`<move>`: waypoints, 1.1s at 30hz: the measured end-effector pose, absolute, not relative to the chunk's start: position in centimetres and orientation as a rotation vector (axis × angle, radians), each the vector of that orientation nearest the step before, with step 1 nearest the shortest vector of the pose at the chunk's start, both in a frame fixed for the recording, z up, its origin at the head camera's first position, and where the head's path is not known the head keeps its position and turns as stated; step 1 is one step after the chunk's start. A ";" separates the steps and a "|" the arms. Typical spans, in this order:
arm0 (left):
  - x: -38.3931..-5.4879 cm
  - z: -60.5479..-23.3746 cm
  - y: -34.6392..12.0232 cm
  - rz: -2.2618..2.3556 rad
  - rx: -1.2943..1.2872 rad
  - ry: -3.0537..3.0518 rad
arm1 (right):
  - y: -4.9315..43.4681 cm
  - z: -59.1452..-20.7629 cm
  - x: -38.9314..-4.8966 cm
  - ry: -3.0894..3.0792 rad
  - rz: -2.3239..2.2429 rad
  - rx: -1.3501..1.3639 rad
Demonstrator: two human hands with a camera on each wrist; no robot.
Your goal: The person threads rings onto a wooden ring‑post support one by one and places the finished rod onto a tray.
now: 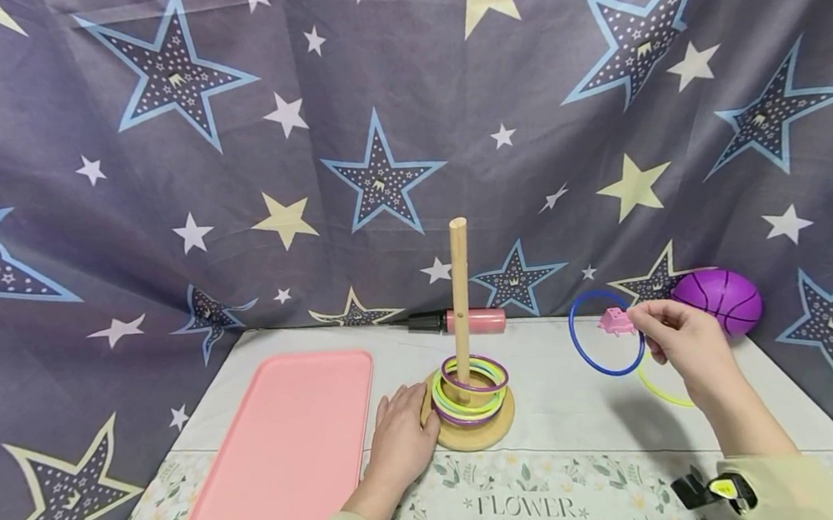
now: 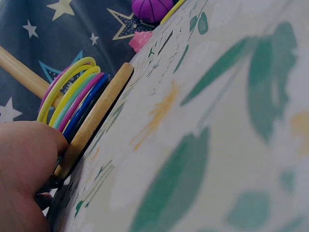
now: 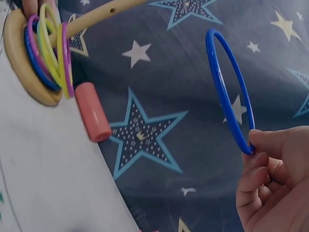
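Note:
My right hand (image 1: 684, 343) pinches a blue ring (image 1: 579, 345) at its edge between thumb and fingertips. It holds the ring upright in the air, to the right of a wooden peg (image 1: 460, 289) on a round wooden base (image 1: 471, 440). Several purple, yellow, green and blue rings (image 3: 60, 53) lie stacked around the foot of the peg. With fingers extended, my left hand (image 1: 403, 437) rests against the left edge of the base, thumb near its front. A yellow ring (image 1: 659, 394) lies on the table, partly hidden behind the right hand.
A pink tray (image 1: 291, 448) lies at the left. Behind the peg is a pink and black hand pump (image 1: 477, 321). A purple ball (image 1: 722, 302) sits at the back right, near a small pink object (image 1: 616, 321) seen through the blue ring. A star-patterned curtain (image 1: 367, 64) borders the table.

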State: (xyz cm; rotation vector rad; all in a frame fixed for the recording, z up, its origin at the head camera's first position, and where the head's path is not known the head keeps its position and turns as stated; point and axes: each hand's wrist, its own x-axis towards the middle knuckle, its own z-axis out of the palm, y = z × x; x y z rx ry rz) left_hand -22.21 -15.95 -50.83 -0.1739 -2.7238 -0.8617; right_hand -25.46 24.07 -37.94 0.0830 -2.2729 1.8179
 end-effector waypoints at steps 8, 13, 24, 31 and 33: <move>-22.3 -50.9 -16.0 -0.864 -0.177 -2.720 | 22.4 -36.5 -25.6 -2.265 1.854 0.151; -22.3 -51.1 -16.0 -0.864 -0.176 -2.721 | 21.3 -35.7 -25.3 -2.255 1.854 0.199; -22.3 -51.1 -16.1 -0.871 -0.172 -2.727 | 19.1 -34.0 -25.4 -2.225 1.872 0.286; -22.3 -51.0 -16.1 -0.864 -0.173 -2.729 | 17.4 -32.9 -25.3 -2.222 1.868 0.305; -22.3 -51.1 -16.1 -0.863 -0.172 -2.728 | 17.0 -32.6 -25.3 -2.224 1.861 0.319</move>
